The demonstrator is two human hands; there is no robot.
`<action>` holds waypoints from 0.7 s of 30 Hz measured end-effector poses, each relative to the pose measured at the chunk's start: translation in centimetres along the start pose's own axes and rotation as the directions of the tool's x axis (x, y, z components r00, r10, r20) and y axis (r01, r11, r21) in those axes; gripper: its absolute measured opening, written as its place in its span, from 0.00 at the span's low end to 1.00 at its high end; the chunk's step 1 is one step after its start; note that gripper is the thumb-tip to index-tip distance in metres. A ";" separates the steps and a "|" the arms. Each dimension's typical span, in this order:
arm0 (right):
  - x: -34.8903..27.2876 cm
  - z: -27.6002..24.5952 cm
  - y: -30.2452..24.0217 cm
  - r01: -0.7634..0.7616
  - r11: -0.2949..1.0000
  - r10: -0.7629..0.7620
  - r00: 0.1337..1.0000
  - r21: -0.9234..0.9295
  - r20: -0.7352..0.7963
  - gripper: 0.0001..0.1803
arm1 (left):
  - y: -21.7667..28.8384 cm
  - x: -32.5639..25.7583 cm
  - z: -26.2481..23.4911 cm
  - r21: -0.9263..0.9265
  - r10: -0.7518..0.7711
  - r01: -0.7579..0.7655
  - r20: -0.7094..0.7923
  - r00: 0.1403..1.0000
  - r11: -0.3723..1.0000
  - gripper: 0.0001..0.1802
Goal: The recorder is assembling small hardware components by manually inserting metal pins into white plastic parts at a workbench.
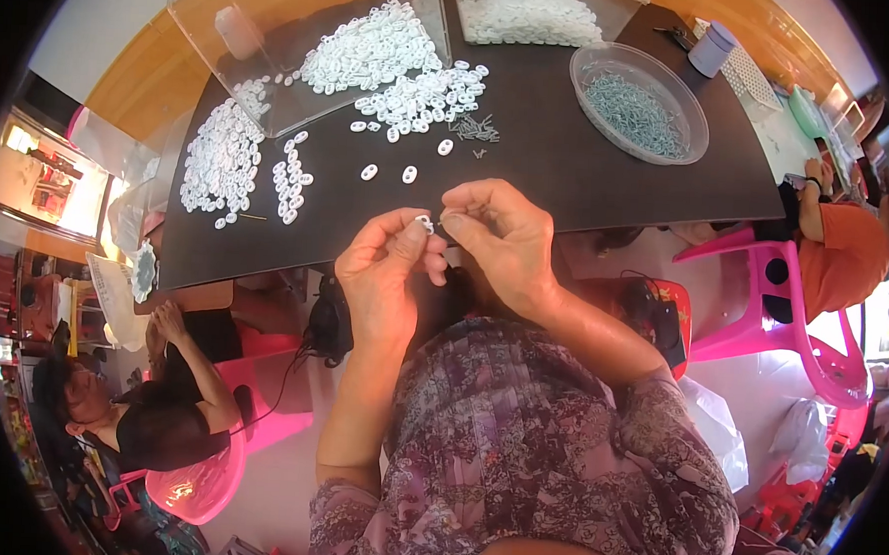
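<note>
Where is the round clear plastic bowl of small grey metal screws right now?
In the head view, the round clear plastic bowl sits at the dark table's far right, beside a grey cylindrical cup.

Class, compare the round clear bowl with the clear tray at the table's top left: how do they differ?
The round clear bowl holds small grey metal pieces; the clear tray holds white oval pieces. The bowl is round, the tray flat-sided and angular. White pieces lie on the table beside the tray, while the bowl's contents sit inside. Both are transparent, on the dark table.

A clear plastic bag [130, 214] is seen hanging off the left edge of the dark table [608, 176], crumpled and see-through. A white plastic bag [721, 428] is found on the floor at the right, beside the pink chair [809, 333].
</note>
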State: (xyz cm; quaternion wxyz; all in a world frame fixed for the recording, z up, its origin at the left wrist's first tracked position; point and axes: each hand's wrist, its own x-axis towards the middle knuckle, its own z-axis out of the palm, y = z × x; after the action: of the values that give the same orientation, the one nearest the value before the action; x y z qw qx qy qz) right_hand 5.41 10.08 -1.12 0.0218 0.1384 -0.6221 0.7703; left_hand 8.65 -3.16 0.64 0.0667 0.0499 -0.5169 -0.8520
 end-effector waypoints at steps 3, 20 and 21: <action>-0.2 0.2 -0.1 0.050 0.998 -0.051 0.999 0.048 0.018 0.09 | 0.1 -0.6 0.1 -0.068 -0.022 0.023 0.017 1.000 0.997 0.08; -2.0 1.4 -2.1 0.038 0.998 -0.039 0.999 0.058 0.015 0.08 | 0.5 -2.8 0.5 -0.106 0.048 -0.048 0.004 0.999 0.993 0.06; -2.0 1.4 -2.1 0.045 0.998 -0.045 0.999 0.052 0.004 0.08 | 0.5 -2.9 0.6 -0.108 0.050 -0.049 0.006 0.999 0.993 0.06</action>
State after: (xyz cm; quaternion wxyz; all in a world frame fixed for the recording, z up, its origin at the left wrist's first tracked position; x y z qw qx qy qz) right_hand 8.06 9.47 0.61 0.0339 0.1551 -0.5985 0.7853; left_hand 11.44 -2.38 1.39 0.0882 0.0298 -0.4714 -0.8770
